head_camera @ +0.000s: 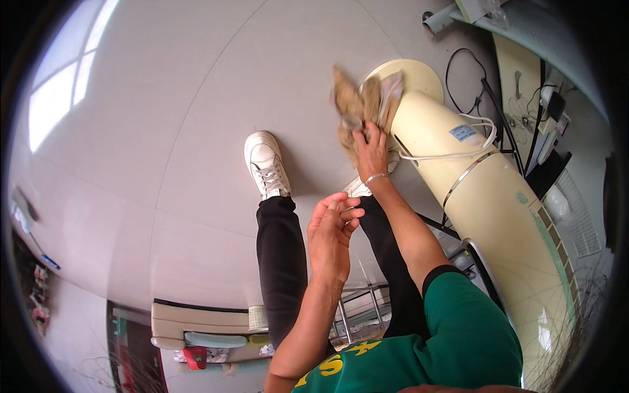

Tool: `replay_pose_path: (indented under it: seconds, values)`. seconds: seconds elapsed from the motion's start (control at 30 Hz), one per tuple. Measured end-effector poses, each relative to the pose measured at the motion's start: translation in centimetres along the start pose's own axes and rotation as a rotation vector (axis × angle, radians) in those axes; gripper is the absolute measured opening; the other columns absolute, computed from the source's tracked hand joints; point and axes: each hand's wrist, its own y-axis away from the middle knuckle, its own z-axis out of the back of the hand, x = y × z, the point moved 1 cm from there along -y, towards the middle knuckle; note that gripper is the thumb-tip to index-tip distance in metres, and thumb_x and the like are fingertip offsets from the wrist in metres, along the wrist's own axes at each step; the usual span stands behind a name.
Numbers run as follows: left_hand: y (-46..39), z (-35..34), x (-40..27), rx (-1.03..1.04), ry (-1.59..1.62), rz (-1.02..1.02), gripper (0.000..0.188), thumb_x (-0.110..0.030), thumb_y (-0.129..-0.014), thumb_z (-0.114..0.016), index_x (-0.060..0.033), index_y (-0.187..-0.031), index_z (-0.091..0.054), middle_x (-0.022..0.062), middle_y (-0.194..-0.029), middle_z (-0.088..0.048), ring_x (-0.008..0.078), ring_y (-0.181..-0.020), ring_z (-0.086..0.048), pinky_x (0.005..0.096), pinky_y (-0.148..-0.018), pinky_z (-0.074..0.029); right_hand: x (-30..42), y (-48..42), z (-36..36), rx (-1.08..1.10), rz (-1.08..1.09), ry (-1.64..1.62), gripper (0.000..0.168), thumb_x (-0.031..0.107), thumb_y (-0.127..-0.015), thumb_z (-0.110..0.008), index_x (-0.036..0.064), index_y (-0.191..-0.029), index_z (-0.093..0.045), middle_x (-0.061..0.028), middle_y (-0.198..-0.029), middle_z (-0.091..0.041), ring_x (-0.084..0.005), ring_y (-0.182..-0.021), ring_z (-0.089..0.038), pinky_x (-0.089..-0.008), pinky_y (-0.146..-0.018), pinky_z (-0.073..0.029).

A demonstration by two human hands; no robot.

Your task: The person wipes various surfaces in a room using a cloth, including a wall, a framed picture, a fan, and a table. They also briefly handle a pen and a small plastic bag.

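Note:
My right hand [373,153] grips a brown cloth [348,93], blurred by motion, with a paler part hanging on its right side. The cloth lies in front of the round base [426,77] of a tall cream cylindrical appliance, seemingly a floor-standing air conditioner [432,130]. A white power cord [442,156] loops across its body near a blue label [463,132]. Nearer to me, my left hand [332,236] hovers above my legs, fingers loosely curled and nothing visible in it. The cloth and my right hand partly cover my right shoe [357,186].
A black cable [446,73] lies on the floor behind the appliance. To the right stands a table [540,24] with dark legs. Behind me are a beige sofa [201,317] and a metal-legged chair or stool [344,319]. My left shoe [265,159] stands on grey tiles [206,123].

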Motion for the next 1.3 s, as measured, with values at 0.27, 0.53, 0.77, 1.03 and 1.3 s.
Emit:
replay_pose_path:
  seconds: [0.27,0.53,0.77,1.03,1.3]
  values:
    - [0.3,-0.1,0.9,0.009,-0.006,0.023,0.021,-0.02,-0.097,-0.048,-0.0046,-0.108,-0.055,0.0091,-0.099,-0.064,0.0159,-0.084,-0.063,0.0256,-0.075,-0.048,-2.7,1.4,0.4,0.556,-0.201,-0.326,0.044,0.024,-0.064,-0.071,0.011,-0.103,-0.056,-0.0211,-0.103,-0.053,-0.0404,-0.094,-0.056,-0.0456,-0.082,-0.047]
    - [0.1,-0.2,0.4,0.006,-0.012,-0.008,0.021,-0.021,-0.097,-0.047,-0.0045,-0.108,-0.055,0.0093,-0.099,-0.064,0.0163,-0.085,-0.062,0.0263,-0.076,-0.047,-1.1,-12.3,9.5,-0.208,-0.265,-0.119,0.055,0.015,-0.07,-0.066,0.012,-0.12,-0.043,-0.0162,-0.127,-0.042,-0.0386,-0.114,-0.045,-0.0457,-0.094,-0.04]
    - [0.1,0.2,0.9,-0.016,-0.045,0.018,0.022,-0.021,-0.097,-0.048,-0.0042,-0.108,-0.055,0.0091,-0.099,-0.064,0.0164,-0.086,-0.062,0.0264,-0.076,-0.048,-0.4,-7.7,4.7,-0.142,-0.006,-0.163,0.061,0.007,-0.068,-0.072,0.012,-0.123,-0.044,-0.0125,-0.136,-0.033,-0.0381,-0.123,-0.039,-0.0451,-0.101,-0.036]
    - [0.2,-0.2,0.7,-0.017,-0.083,0.028,0.023,-0.021,-0.096,-0.049,-0.0033,-0.109,-0.055,0.0096,-0.099,-0.063,0.0173,-0.086,-0.062,0.0263,-0.076,-0.048,-2.2,1.9,-1.0,-0.167,0.051,-0.128,0.044,0.002,-0.079,-0.059,0.01,-0.119,-0.045,-0.0168,-0.136,-0.035,-0.0414,-0.127,-0.036,-0.0484,-0.103,-0.036]
    - [-0.2,0.6,0.9,-0.02,-0.16,0.052,0.023,-0.023,-0.096,-0.049,-0.0041,-0.109,-0.055,0.0094,-0.1,-0.063,0.0169,-0.086,-0.061,0.0263,-0.076,-0.047,-6.7,6.7,-1.9,0.008,-0.311,-0.21,0.046,0.01,-0.078,-0.059,0.001,-0.121,-0.044,-0.0256,-0.136,-0.037,-0.0453,-0.119,-0.043,-0.0465,-0.097,-0.04]
